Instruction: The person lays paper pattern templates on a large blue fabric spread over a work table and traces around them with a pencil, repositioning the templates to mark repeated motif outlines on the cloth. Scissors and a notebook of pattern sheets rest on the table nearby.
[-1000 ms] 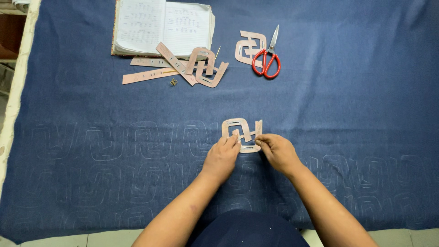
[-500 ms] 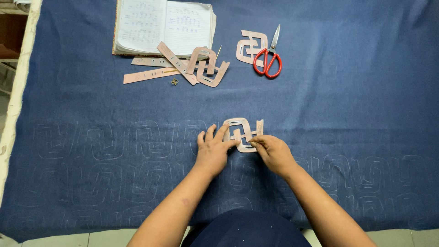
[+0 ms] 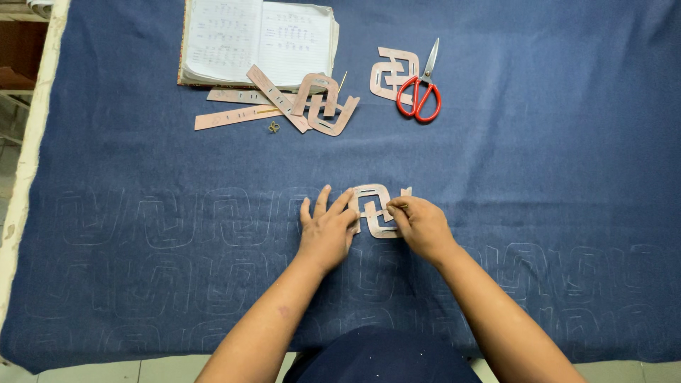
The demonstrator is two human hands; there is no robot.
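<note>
We cannot see the lower right part of the pinkish cardboard stencil of looping bars [image 3: 374,210], because our right hand [image 3: 422,225] covers it; that hand is curled, its fingertips pinching at the stencil, and whether they hold a marker is too small to tell. Our left hand [image 3: 328,228] lies open and flat, fingers spread, pressing the stencil's left edge onto the dark blue cloth [image 3: 553,156], near its middle. Faint chalked loop outlines run in rows across the cloth, hard to make out. The open notebook [image 3: 259,42] is cut off by the top edge. Beside it lie loose pinkish card strips and stencils [image 3: 284,103] and red-handled scissors [image 3: 422,92] resting on another stencil. Bare cloth stretches wide to either side of our hands.
</note>
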